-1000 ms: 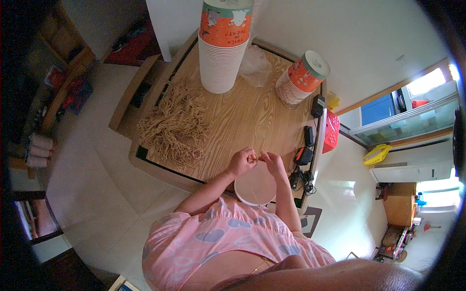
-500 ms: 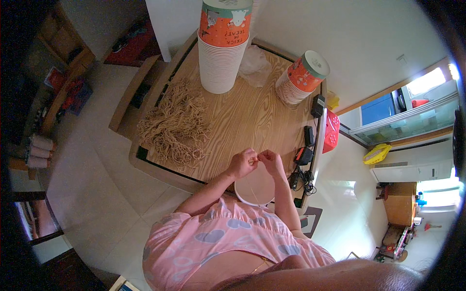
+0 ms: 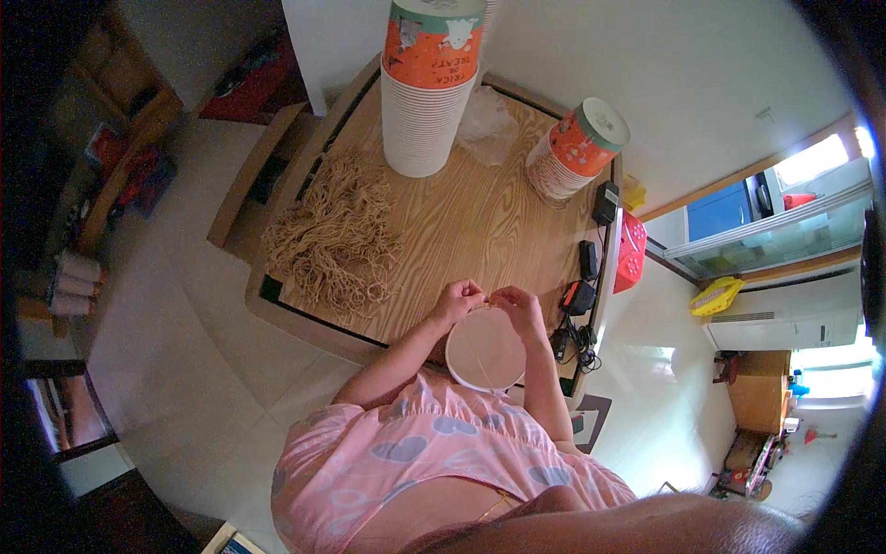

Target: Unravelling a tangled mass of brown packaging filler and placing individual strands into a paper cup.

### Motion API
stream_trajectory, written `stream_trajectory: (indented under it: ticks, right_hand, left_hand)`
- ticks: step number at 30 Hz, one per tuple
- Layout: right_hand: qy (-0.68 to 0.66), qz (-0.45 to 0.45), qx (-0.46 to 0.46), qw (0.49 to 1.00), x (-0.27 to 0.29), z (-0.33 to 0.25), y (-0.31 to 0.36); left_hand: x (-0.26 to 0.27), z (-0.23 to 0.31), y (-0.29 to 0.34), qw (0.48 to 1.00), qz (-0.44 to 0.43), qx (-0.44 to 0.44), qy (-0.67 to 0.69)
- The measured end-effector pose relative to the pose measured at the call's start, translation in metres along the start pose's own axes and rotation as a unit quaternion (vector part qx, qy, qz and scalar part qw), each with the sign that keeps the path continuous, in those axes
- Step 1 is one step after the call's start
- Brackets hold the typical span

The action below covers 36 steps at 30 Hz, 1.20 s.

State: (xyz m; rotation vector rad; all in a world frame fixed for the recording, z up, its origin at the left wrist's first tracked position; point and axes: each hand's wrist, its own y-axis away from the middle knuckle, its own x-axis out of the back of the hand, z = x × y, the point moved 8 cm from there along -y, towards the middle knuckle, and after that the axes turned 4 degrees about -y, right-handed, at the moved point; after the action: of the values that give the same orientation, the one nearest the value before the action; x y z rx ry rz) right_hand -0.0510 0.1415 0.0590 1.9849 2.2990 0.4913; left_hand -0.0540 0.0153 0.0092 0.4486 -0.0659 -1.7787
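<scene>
A paper bucket (image 3: 484,355) sits at the table's near edge against my body, its round mouth toward me and a thin pale line running across its inside. At its far rim, my left hand (image 3: 460,301) and my right hand (image 3: 520,310) meet with pinched fingertips. Between them shows a short tan bit of twine (image 3: 489,302); its ends are hidden by the fingers. To the left lies a loose heap of tan twine (image 3: 337,235). Farther back rises a tall upside-down stack of white-and-orange paper buckets (image 3: 425,120).
A shorter bucket stack (image 3: 577,152), with twine about its lower part, stands at the far right. Crumpled clear plastic (image 3: 486,125) lies between the stacks. Black adapters (image 3: 588,258) and tangled cables (image 3: 577,346) line the right edge, beside a red basket (image 3: 630,249).
My fingertips have drawn slightly apart, and the right hand's fingers have shifted a little. More of the bucket's mouth now shows below my hands.
</scene>
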Motion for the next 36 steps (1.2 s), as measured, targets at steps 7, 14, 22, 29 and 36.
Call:
stream_trajectory:
  ticks: [7, 14, 22, 29, 36]
  right_hand:
    - [0.011, 0.019, 0.019, 1.0, 0.002, -0.004, 0.002]
    - [-0.034, 0.061, 0.005, 0.998, 0.014, 0.012, -0.003]
    - [0.039, 0.011, 0.033, 0.999, 0.006, 0.011, -0.003]
    - [0.105, 0.032, 0.066, 0.992, 0.005, 0.006, -0.001]
    - [0.107, 0.015, 0.102, 0.989, 0.002, -0.002, 0.0]
  left_hand:
    - [-0.007, -0.003, -0.007, 0.998, -0.041, -0.029, -0.029]
    - [-0.008, -0.007, -0.013, 0.995, -0.002, -0.08, -0.059]
    - [-0.005, -0.004, -0.01, 0.995, -0.003, -0.084, -0.056]
    - [0.0, -0.017, -0.01, 1.0, 0.015, 0.012, 0.017]
    - [0.001, -0.011, -0.009, 0.999, 0.036, 0.017, -0.03]
